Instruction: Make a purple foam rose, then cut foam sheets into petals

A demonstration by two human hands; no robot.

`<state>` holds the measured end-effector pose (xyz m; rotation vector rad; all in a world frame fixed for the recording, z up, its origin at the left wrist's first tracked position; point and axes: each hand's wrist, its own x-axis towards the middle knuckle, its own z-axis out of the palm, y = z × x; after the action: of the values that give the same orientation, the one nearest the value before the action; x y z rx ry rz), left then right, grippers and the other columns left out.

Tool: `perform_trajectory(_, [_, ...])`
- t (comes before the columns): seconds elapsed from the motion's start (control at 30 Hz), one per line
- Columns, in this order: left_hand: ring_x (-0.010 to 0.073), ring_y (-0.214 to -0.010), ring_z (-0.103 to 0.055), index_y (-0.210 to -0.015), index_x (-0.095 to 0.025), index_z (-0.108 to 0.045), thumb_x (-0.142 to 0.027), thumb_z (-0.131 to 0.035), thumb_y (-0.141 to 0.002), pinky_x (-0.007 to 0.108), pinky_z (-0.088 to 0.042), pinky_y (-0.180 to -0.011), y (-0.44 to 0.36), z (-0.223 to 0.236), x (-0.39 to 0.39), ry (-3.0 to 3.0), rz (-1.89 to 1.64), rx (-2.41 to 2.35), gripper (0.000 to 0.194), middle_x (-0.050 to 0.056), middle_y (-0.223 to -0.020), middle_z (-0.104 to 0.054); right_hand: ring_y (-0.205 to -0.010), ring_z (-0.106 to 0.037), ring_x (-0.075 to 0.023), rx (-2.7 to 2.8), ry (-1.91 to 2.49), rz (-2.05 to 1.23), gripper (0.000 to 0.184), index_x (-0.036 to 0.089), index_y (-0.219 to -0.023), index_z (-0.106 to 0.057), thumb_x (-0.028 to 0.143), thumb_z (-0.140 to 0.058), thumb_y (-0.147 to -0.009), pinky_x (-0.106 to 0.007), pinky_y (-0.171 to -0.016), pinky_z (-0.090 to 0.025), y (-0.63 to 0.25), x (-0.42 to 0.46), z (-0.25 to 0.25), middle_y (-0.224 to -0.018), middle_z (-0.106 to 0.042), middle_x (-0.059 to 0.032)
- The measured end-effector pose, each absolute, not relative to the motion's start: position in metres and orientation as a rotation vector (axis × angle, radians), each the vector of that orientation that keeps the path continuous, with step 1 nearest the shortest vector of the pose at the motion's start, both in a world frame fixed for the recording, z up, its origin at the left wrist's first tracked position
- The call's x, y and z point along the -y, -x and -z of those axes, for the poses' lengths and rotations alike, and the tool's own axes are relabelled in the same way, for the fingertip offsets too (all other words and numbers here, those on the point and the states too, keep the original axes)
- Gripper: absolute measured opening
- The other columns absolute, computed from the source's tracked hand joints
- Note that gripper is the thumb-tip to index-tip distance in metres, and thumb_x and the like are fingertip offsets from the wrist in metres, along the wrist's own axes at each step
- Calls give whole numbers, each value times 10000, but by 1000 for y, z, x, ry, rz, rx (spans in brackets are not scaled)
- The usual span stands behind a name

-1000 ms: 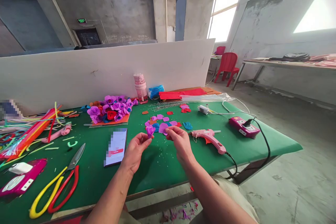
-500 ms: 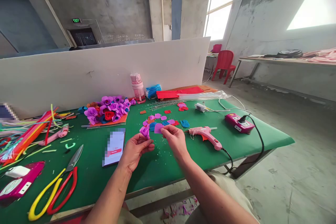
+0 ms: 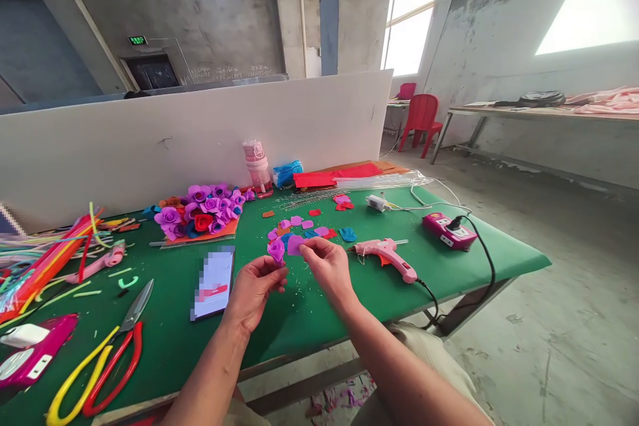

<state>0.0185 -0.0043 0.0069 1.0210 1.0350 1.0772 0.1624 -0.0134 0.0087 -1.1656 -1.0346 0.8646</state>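
Note:
My left hand (image 3: 259, 286) is closed on the base of a small purple paper flower (image 3: 276, 251), holding it upright above the green table. Pinched in the fingers of my right hand (image 3: 327, 266) is a purple paper petal (image 3: 295, 245), close to the flower's right side. Whether petal and flower touch, I cannot tell. Loose petals (image 3: 296, 220) in purple, blue, red and orange lie on the table just beyond my hands. A pink glue gun (image 3: 387, 256) rests to the right of my right hand, its nozzle pointing left.
Scissors (image 3: 117, 346) with red and yellow handles lie at front left, beside a phone (image 3: 213, 283). Finished paper flowers (image 3: 202, 210) are heaped at the back. A pink bottle (image 3: 257, 170) stands behind. A magenta power strip (image 3: 449, 231) with a black cord sits at right.
The petal in my right hand has moved slightly left, closer to the flower. My left hand keeps its hold. The whole view has shifted a little.

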Motion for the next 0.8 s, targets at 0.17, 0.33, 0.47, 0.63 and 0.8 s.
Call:
perform_trajectory(0.17, [84, -529, -535, -665, -149, -641, -252, -866, -488, 182, -390, -440, -22, -6, 5, -1037, -1070, -1023, 304, -46, -588, -586, -522, -429, -124, 1065, 1165, -851, 182, 178, -619, -641, 323, -565, -698, -240, -510, -338, -161, 16, -9, -533, -525, 27])
perform_trajectory(0.33, [84, -525, -535, -672, -151, -643, -233, -863, -483, 188, -404, -456, -26, -7, 7, -1021, -1083, -1009, 302, -51, -591, -586, -541, -464, -129, 1069, 1148, -892, 177, 174, -611, -630, 309, -560, -702, -236, -523, -362, -158, 18, -9, -557, -555, 16])
perform_trajectory(0.47, [89, -526, -538, -669, -149, -641, -254, -869, -469, 198, -415, -467, -29, -7, 8, -1015, -1092, -1023, 321, -52, -590, -579, -550, -497, -137, 1070, 1133, -912, 183, 173, -628, -647, 319, -564, -701, -237, -535, -383, -156, 20, -10, -572, -588, 10])
perform_trajectory(0.63, [95, -523, -534, -654, -150, -639, -261, -868, -471, 208, -422, -474, -30, -6, 8, -1034, -1123, -1029, 313, -50, -572, -574, -560, -512, -138, 1060, 1119, -929, 194, 171, -625, -648, 329, -573, -709, -237, -544, -392, -155, 20, -9, -575, -596, 6])
perform_trajectory(0.8, [101, -528, -531, -667, -150, -650, -287, -865, -481, 215, -429, -481, -29, -5, 7, -1069, -1144, -1045, 316, -45, -573, -573, -571, -519, -134, 1037, 1079, -974, 176, 170, -637, -655, 317, -593, -712, -239, -561, -395, -155, 18, -7, -585, -599, 9])
